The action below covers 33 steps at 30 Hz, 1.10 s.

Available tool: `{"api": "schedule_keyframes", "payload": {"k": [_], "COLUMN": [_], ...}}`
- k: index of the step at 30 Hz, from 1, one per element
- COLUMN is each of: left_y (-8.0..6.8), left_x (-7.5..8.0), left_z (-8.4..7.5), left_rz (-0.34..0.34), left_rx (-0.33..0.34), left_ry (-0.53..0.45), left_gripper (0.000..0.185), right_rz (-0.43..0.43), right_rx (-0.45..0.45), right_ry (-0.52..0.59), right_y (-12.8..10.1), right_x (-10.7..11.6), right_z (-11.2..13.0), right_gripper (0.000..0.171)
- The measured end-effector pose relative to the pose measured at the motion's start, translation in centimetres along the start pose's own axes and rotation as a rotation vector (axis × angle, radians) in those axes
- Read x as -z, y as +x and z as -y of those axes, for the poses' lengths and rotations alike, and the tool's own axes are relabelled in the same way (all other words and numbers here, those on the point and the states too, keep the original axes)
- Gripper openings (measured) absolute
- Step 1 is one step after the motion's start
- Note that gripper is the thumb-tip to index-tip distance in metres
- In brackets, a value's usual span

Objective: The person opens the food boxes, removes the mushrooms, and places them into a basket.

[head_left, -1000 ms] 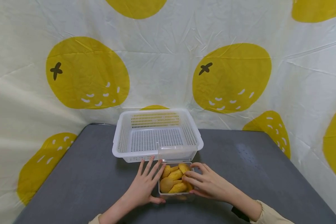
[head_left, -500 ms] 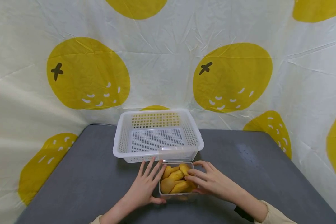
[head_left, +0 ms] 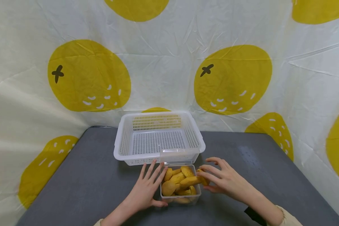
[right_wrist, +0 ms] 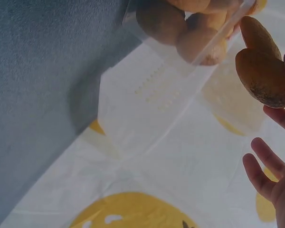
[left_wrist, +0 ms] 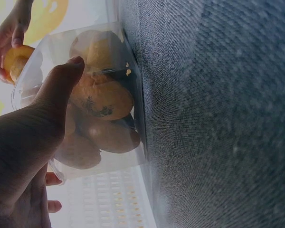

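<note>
A clear plastic container (head_left: 181, 198) of several yellow cakes (head_left: 176, 179) sits on the grey table just in front of a white slotted basket (head_left: 158, 138). My left hand (head_left: 147, 188) lies against the container's left wall, fingers straight and thumb on its near side (left_wrist: 61, 80). My right hand (head_left: 226, 180) pinches one yellow cake (head_left: 193, 180) by its end, above the container's right rim. The right wrist view shows that cake (right_wrist: 263, 69) at my fingertips, clear of the container (right_wrist: 194, 33). The basket holds nothing.
The grey table (head_left: 82, 182) spreads bare to the left and right of the basket and container. A white cloth with big yellow fruit prints (head_left: 231, 78) hangs close behind and around the sides of the table.
My right hand has lifted one yellow cake up out of the pile and drawn it to the right, over the container's rim. The left hand stays against the container.
</note>
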<state>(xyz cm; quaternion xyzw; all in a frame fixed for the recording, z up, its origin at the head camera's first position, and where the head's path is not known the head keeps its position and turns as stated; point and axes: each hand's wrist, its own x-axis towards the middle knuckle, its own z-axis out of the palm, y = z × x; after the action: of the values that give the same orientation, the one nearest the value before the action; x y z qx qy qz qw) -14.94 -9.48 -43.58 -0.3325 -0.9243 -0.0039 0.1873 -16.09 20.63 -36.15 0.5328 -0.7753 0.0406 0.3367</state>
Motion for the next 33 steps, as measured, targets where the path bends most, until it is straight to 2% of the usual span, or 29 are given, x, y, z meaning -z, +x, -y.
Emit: {"api": "schedule_keyframes", "payload": {"k": [7,16,21,33], "left_y": [-0.1,0.0,0.0,0.0], "left_x": [0.0,0.1,0.1,-0.1], "left_z": [-0.1,-0.1,-0.1,-0.1], "left_rz": [-0.007,0.006,0.021,-0.021], "left_rx": [0.006,0.011,0.021,0.003], "left_ry": [-0.002,-0.026,-0.044,-0.022], "left_gripper": [0.114,0.114,0.114,0.114], "right_rz": [-0.026,-0.103,-0.094,-0.15], "right_rx": [-0.057,-0.082,-0.103,-0.143], "right_ry": [-0.017,-0.069,-0.101,-0.185], "right_y": [-0.6,-1.0,-1.1,-1.1], "right_x": [0.9,2.0,3.0,4.4], "right_z": [-0.4,-1.4,-2.2,-5.3], "right_gripper": [0.037,0.038,0.041,0.045]}}
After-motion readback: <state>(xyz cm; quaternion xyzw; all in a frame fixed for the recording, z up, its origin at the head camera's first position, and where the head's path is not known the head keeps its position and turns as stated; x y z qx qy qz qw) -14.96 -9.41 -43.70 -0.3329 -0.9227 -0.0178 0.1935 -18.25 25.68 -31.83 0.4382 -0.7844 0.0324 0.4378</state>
